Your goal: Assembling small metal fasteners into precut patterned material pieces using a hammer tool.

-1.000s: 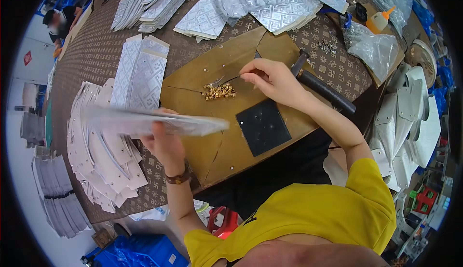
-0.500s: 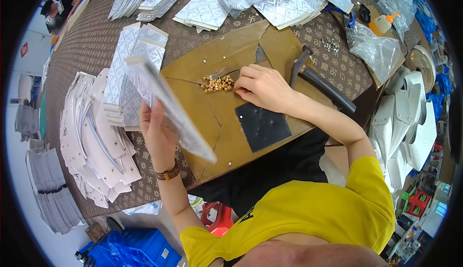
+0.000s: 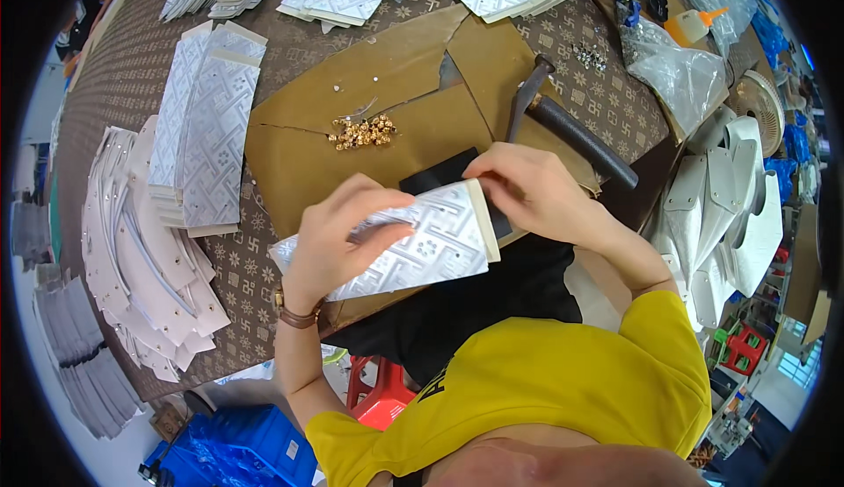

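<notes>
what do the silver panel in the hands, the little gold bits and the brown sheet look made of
Silver panel: probably stiff card or board faced with embossed metallic foil; raised pattern, pale plain edge.
Gold bits: likely metal, shiny and bright.
Brown sheet: seems to be cardboard or thick kraft paper; matt, with a torn, cracked edge.

- Single view: a wide fisheye camera worn on the person's head, looking steeply down over the yellow shirt (image 3: pixel 563 373) at 6 o'clock.
- Facing: toward the tabletop (image 3: pixel 132 74), which fills the frame from 9 to 1 o'clock; straight edges bend near the dark circular rim.
- Nearness: close. The left hand (image 3: pixel 338 236) and right hand (image 3: pixel 527 188) lie about the centre, holding an embossed silver sheet (image 3: pixel 413 245).
- Periphery: floor and a blue crate (image 3: pixel 237 452) at 7 o'clock; shelves at 4 o'clock.
- Only one view is supplied, so no overlap.
</notes>
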Motion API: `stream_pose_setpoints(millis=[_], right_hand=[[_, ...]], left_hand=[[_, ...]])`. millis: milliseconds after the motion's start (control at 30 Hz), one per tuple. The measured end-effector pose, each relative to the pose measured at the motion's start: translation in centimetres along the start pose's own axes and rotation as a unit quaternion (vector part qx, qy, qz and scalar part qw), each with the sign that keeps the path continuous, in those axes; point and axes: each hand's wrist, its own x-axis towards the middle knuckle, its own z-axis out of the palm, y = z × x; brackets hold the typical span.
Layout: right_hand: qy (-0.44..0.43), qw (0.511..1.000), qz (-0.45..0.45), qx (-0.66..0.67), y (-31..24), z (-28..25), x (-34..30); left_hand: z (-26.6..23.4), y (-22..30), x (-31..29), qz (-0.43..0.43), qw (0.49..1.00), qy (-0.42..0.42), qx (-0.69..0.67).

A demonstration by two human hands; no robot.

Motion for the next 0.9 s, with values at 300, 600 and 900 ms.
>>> stream_pose_setpoints(millis=[300, 600, 900], right_hand=[[-0.040, 0.967, 0.141, 0.207, 0.6, -0.1, -3.0], [0.051, 0.969, 0.121, 0.208, 2.1, 1.3, -0.7], [0.039, 0.974, 0.136, 0.174, 2.1, 1.6, -0.3]], left_hand=[[2.4, 0.4, -0.3, 0.005, 0.985, -0.145, 0.091], [2.7, 0.7, 0.5, 0.042, 0.981, -0.075, 0.175], [2.2, 0.8, 0.3, 0.055, 0.960, -0.137, 0.239]])
